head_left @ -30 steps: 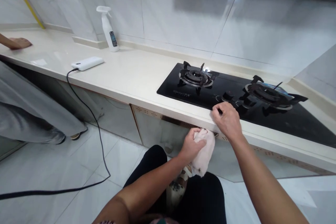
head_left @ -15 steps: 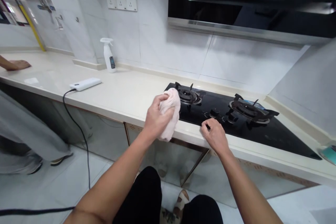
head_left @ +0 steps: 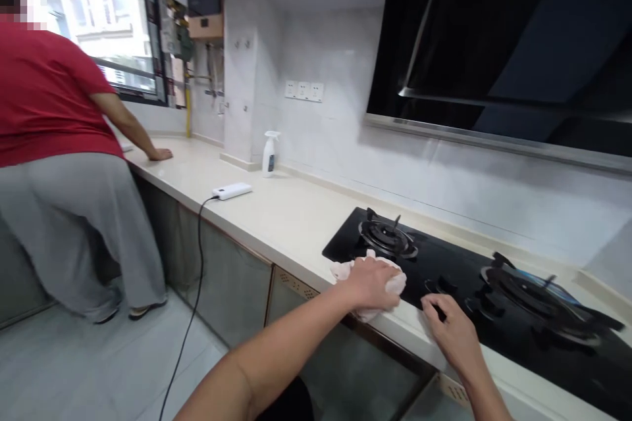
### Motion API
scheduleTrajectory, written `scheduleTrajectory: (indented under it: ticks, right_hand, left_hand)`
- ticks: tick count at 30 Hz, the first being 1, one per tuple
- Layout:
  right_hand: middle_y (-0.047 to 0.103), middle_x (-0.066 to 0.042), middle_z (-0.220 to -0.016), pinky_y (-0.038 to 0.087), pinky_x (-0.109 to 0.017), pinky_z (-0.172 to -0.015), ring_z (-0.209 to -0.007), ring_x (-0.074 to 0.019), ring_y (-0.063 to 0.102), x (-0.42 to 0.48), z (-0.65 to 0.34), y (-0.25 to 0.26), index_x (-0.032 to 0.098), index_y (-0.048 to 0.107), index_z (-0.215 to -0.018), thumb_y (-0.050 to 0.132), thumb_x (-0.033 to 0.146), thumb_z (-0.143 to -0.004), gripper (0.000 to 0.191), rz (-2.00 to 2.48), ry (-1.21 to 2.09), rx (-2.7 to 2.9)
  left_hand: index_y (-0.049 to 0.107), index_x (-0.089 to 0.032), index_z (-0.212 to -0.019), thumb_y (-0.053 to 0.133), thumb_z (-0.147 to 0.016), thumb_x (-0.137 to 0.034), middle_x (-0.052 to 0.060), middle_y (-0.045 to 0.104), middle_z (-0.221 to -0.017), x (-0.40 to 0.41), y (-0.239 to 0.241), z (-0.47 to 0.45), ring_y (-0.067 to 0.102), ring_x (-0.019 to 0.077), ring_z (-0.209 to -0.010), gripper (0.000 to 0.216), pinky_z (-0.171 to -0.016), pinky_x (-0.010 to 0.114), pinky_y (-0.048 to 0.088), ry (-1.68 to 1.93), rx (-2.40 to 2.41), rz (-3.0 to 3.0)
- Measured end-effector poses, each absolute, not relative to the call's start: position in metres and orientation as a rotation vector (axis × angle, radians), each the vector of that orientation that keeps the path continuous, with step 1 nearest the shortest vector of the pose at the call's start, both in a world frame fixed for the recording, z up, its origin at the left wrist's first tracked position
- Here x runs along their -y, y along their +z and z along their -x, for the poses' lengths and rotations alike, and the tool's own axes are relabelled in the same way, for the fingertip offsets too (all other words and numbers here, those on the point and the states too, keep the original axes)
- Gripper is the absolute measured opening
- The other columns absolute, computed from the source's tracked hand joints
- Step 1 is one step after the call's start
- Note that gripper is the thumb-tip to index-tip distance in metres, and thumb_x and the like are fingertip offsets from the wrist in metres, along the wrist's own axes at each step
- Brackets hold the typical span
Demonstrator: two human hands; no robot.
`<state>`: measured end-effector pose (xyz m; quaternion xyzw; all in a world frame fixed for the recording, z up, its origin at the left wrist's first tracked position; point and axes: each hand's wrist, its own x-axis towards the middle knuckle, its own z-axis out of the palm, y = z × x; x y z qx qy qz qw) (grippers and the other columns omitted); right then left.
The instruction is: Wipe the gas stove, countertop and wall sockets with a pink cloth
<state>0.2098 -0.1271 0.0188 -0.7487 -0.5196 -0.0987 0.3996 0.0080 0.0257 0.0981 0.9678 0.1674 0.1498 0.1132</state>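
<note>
My left hand (head_left: 371, 281) is closed over a pale pink cloth (head_left: 396, 283) and presses it down at the front left edge of the black gas stove (head_left: 434, 251), partly over the countertop's front edge. Parts of the cloth bulge out around the fingers. My right hand (head_left: 453, 327) rests with curled fingers on the countertop edge (head_left: 412, 320), just in front of the stove knobs (head_left: 447, 284). Nothing shows in it. The left burner (head_left: 388, 237) lies beyond the cloth, and the right burner (head_left: 540, 296) is farther right.
A white spray bottle (head_left: 268, 156) stands by the wall. Near the counter's front edge lies a white power bank (head_left: 232, 191) with a black cable (head_left: 199, 256) hanging to the floor. At left, a person in a red shirt (head_left: 54, 92) leans on the counter. A dark range hood (head_left: 494, 46) hangs above.
My left hand has brought the cloth down from above the counter onto the stove's front edge. The view has turned left and up, showing more of the other person. My right hand stays curled at the edge.
</note>
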Motion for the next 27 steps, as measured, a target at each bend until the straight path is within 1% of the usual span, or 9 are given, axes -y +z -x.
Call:
scheduleTrajectory:
  ticks: [4, 6, 9, 11, 14, 16, 18, 23, 27]
  right_hand:
    - [0.072, -0.011, -0.121, 0.049, -0.048, -0.103, -0.118, -0.0324, 0.065, 0.122, -0.232, 0.003, 0.026, 0.080, -0.096, 0.054, 0.064, -0.086, 0.048, 1.937, -0.274, 1.306]
    - [0.072, -0.011, -0.123, 0.049, -0.050, -0.102, -0.118, -0.0337, 0.064, 0.121, -0.236, 0.000, 0.028, 0.082, -0.098, 0.054, 0.066, -0.085, 0.049, 1.962, -0.264, 1.325]
    - [0.072, -0.010, -0.126, 0.050, -0.050, -0.100, -0.118, -0.0336, 0.064, 0.123, -0.232, 0.002, 0.030, 0.082, -0.102, 0.053, 0.066, -0.087, 0.049, 1.976, -0.253, 1.360]
    - [0.072, -0.009, -0.127, 0.050, -0.052, -0.098, -0.118, -0.0343, 0.064, 0.125, -0.227, 0.004, 0.031, 0.081, -0.105, 0.053, 0.066, -0.088, 0.047, 2.011, -0.274, 1.365]
    - [0.072, -0.008, -0.127, 0.050, -0.054, -0.096, -0.118, -0.0358, 0.064, 0.127, -0.221, 0.007, 0.033, 0.080, -0.107, 0.054, 0.065, -0.087, 0.046, 2.053, -0.305, 1.363]
    - [0.072, -0.009, -0.128, 0.050, -0.054, -0.095, -0.118, -0.0359, 0.063, 0.127, -0.219, 0.008, 0.033, 0.080, -0.108, 0.053, 0.064, -0.087, 0.046, 2.056, -0.306, 1.367]
    - [0.072, -0.009, -0.128, 0.049, -0.053, -0.095, -0.119, -0.0356, 0.063, 0.128, -0.216, 0.010, 0.032, 0.080, -0.108, 0.052, 0.064, -0.087, 0.047, 2.057, -0.303, 1.370]
    - [0.071, -0.009, -0.127, 0.049, -0.050, -0.096, -0.119, -0.0334, 0.062, 0.131, -0.209, 0.018, 0.030, 0.079, -0.110, 0.051, 0.060, -0.090, 0.046, 2.074, -0.309, 1.385]
    - [0.070, -0.008, -0.128, 0.047, -0.049, -0.098, -0.118, -0.0311, 0.061, 0.134, -0.202, 0.025, 0.029, 0.078, -0.112, 0.050, 0.057, -0.093, 0.044, 2.081, -0.317, 1.383]
  left_hand:
    - [0.046, -0.036, -0.159, 0.058, -0.084, -0.069, 0.006, 0.039, -0.172, -0.029, 0.106, 0.004, 0.033, 0.0385, -0.157, 0.083, -0.121, 0.065, 0.029, 0.220, -0.391, -2.804]
    - [0.042, -0.038, -0.162, 0.056, -0.085, -0.068, 0.006, 0.034, -0.174, -0.031, 0.106, 0.007, 0.029, 0.0380, -0.159, 0.084, -0.123, 0.067, 0.025, 0.173, -0.393, -2.790]
    - [0.044, -0.037, -0.160, 0.055, -0.086, -0.061, 0.006, 0.042, -0.169, -0.032, 0.102, 0.005, 0.036, 0.0375, -0.155, 0.078, -0.122, 0.065, 0.028, 0.234, -0.469, -2.791]
    - [0.049, -0.038, -0.157, 0.056, -0.086, -0.059, 0.004, 0.050, -0.164, -0.033, 0.097, -0.001, 0.042, 0.0366, -0.151, 0.074, -0.120, 0.061, 0.033, 0.303, -0.519, -2.778]
    - [0.054, -0.039, -0.152, 0.057, -0.087, -0.058, 0.002, 0.057, -0.158, -0.037, 0.094, -0.011, 0.049, 0.0335, -0.146, 0.068, -0.117, 0.053, 0.040, 0.406, -0.605, -2.756]
    - [0.058, -0.038, -0.150, 0.055, -0.089, -0.056, 0.002, 0.060, -0.155, -0.042, 0.094, -0.017, 0.052, 0.0308, -0.143, 0.064, -0.115, 0.049, 0.042, 0.466, -0.701, -2.761]
    - [0.060, -0.037, -0.149, 0.054, -0.091, -0.053, 0.003, 0.063, -0.152, -0.049, 0.096, -0.021, 0.055, 0.0297, -0.140, 0.060, -0.114, 0.048, 0.043, 0.500, -0.800, -2.768]
    - [0.063, -0.035, -0.146, 0.053, -0.094, -0.043, 0.007, 0.069, -0.142, -0.086, 0.108, -0.014, 0.060, 0.0308, -0.132, 0.054, -0.110, 0.046, 0.045, 0.504, -1.019, -2.751]
    - [0.063, -0.030, -0.146, 0.050, -0.096, -0.034, 0.012, 0.068, -0.141, -0.134, 0.119, 0.016, 0.062, 0.0322, -0.130, 0.052, -0.107, 0.046, 0.046, 0.468, -1.271, -2.691]
